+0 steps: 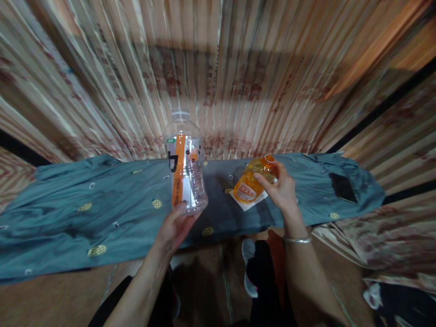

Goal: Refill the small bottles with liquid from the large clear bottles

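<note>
My left hand (176,225) grips a large clear plastic bottle (193,181) near its base and keeps it upright. The bottle has an orange, white and black label, and it looks empty. On the right, my right hand (281,186) is wrapped around a smaller bottle of orange-yellow liquid (245,185), its neck leaning to the right. A red-and-white label is on its front. Beneath that bottle lies a white sheet of paper (245,206), partly covered. The far-side fingers of my right hand are hidden behind the bottle.
A teal cloth with yellow motifs (129,222) covers the long, narrow surface before me. A dark phone (343,187) rests at its right end. Striped, printed curtain-like sheeting (218,81) stands close behind. My shoes (250,263) show on the tiled floor below.
</note>
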Tool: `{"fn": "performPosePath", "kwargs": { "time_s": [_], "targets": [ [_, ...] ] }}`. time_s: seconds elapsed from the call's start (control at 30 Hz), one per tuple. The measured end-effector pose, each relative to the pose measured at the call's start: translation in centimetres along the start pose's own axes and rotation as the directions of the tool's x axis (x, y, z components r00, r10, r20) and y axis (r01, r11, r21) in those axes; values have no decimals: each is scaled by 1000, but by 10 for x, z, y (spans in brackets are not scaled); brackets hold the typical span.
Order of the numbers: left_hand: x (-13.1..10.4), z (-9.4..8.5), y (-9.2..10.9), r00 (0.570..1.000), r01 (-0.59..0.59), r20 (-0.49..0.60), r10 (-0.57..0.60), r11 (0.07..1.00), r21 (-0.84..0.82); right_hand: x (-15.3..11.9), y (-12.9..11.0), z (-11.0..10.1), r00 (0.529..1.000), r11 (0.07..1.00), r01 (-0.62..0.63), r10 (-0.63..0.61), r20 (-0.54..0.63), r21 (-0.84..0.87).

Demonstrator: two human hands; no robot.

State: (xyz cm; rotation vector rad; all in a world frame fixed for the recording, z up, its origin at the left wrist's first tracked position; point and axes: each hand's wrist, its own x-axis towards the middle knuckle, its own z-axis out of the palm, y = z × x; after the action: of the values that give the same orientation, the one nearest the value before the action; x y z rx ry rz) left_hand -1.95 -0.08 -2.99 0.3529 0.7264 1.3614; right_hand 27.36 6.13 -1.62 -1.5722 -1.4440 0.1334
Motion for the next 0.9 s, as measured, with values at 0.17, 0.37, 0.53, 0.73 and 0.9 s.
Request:
{"fn": "performPosePath", "kwargs": {
  "time_s": [0.17,0.37,0.53,0.73,0.9],
  "targets": [
    [7,-6,1,995,-85,-42,94,978,190,0,1,0,1000,1000,3,-3,-7,-12],
    [24,-18,0,969,-180,-113,220,940,290,-1,3,1,1000,1000,12,-12,-10,-13],
    [41,-32,-11,948,-194,-155,277,892,408,-1,2,2,1000,1000,-5,5,-7,-5],
    [60,-43,-23,886,-234,-191,422,764,601,-1,-1,2,1000,999,-24,24,-1,22],
    [70,-47,-26,842,-273,-162,514,666,694,0,-2,2,1000,998,-3,2,17,58]
  ]
}}
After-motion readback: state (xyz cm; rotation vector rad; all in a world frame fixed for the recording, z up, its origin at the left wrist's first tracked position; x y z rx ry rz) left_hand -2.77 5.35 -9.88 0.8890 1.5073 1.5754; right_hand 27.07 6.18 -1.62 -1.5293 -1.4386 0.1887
